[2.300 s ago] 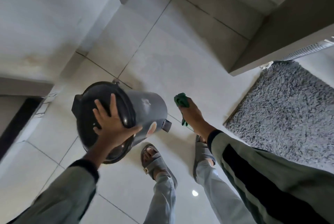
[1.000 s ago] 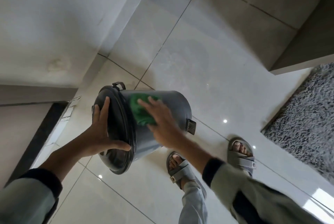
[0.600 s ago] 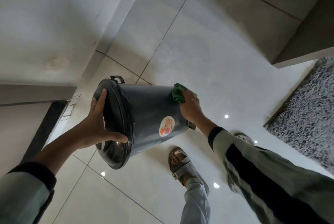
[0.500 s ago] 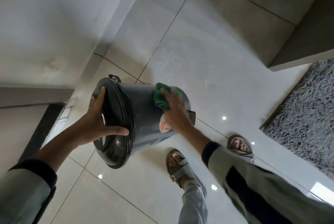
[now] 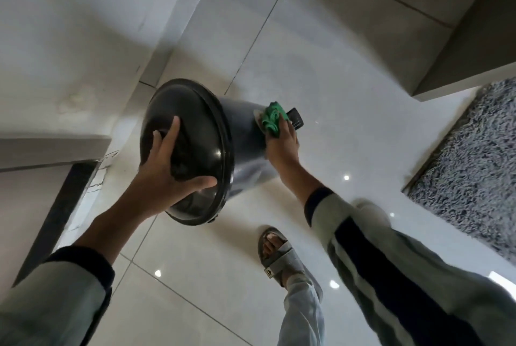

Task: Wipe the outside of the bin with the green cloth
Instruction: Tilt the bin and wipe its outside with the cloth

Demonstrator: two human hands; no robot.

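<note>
The dark grey pedal bin hangs tilted above the tiled floor. The left hand lies spread, fingers straight, on its black lid. The right hand grips the bunched green cloth against the bin's side, beside a sticker too hidden to read.

1 head-worn wide-angle camera looks steeply down, near the bin, toward the floor.

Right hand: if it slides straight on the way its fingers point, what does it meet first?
The right hand holds the green cloth against the bin near its base. The black pedal beside the cloth looks first in line, then the floor. Depth is unclear.
</note>
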